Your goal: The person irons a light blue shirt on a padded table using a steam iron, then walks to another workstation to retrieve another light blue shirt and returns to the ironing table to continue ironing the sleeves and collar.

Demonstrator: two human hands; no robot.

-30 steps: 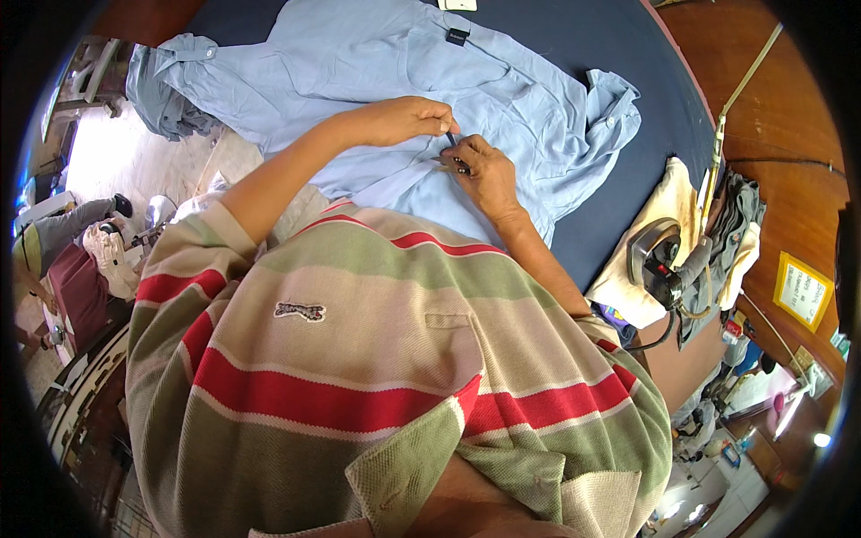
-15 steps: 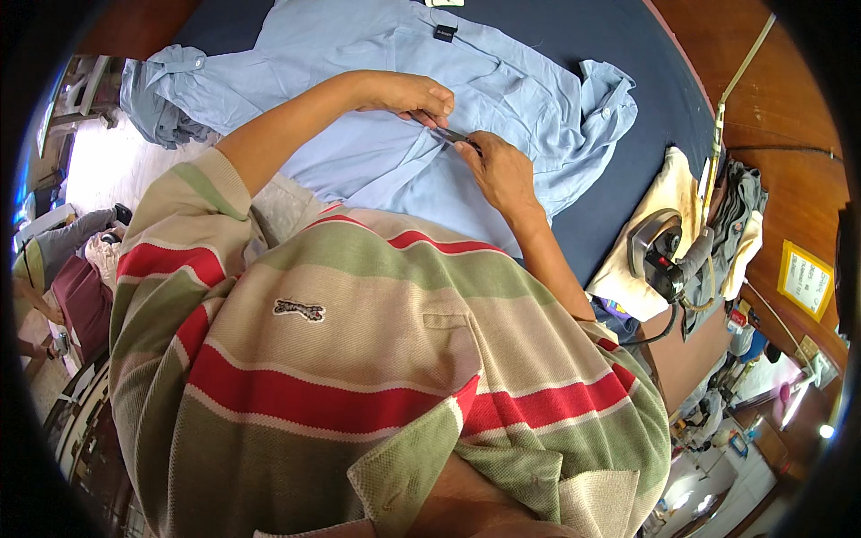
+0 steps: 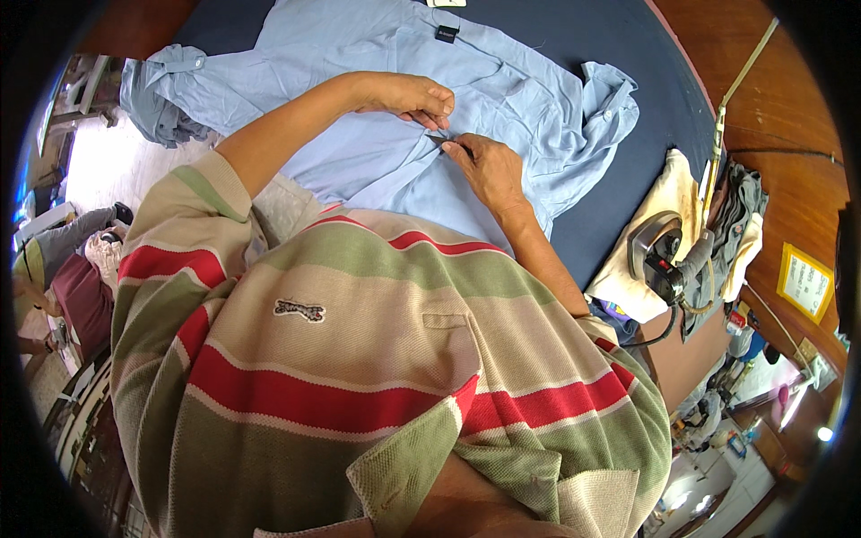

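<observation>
A light blue shirt [image 3: 359, 161] lies spread and wrinkled over the dark blue table cover. My left hand [image 3: 414, 97] is closed at the middle of the shirt, its fingertips pinching a fold; a thread between them would be too small to see. Just right of it, my right hand [image 3: 491, 167] is closed round small scissors [image 3: 439, 140]. Their dark blades point left, at the cloth right under my left fingertips. Most of the scissors' handle is hidden inside my right hand. A small black label [image 3: 447, 34] shows near the shirt's far edge.
A clothes iron [image 3: 661, 260] with a cord and hose stands at the right, beside a cream cloth [image 3: 668, 193] and dark folded garments [image 3: 746, 202]. A yellow-framed notice [image 3: 805, 282] is on the wooden panel. Piled clothes [image 3: 82, 285] and a person's arm are at the left.
My right hand has moved slightly left and up, bringing the scissors closer to my left fingertips. Less of the scissors shows now. My left hand has hardly moved.
</observation>
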